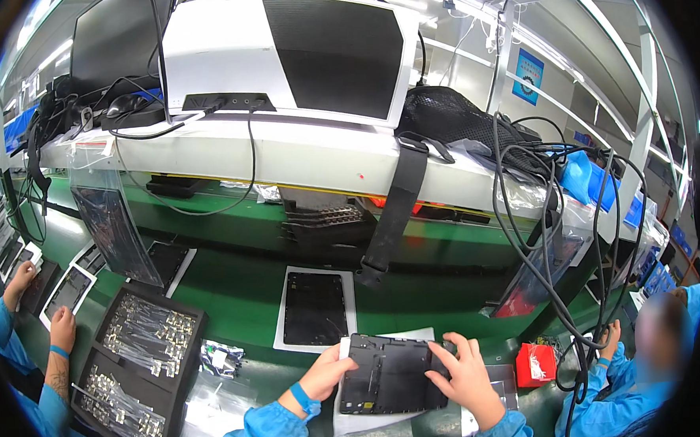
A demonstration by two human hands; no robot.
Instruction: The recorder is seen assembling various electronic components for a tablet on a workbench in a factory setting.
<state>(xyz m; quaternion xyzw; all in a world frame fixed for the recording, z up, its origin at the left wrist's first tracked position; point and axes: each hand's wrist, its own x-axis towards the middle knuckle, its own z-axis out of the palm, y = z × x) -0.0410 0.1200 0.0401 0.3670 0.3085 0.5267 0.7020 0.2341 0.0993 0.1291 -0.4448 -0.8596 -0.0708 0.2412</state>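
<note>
A black tablet back casing (394,374) with ribs and cut-outs lies in front of me, tilted slightly over a white sheet or tray (361,422). My left hand (325,376) grips its left edge, thumb on top and the other fingers hidden beneath. My right hand (465,375) is over the right side, thumb and fingers apart, with fingertips at or just above the surface. Blue bands circle my left wrist. Beyond the casing, a second black tablet panel (315,306) rests on a white tray (282,321).
To the left stands a black divided tray (186,377) full of flat cables with connectors. Clear plastic bags (217,403) lie beside it. A red box (535,365) sits at right, near hanging black cables (557,310). A shelf (299,154) crosses above the green bench. Co-workers sit on both sides.
</note>
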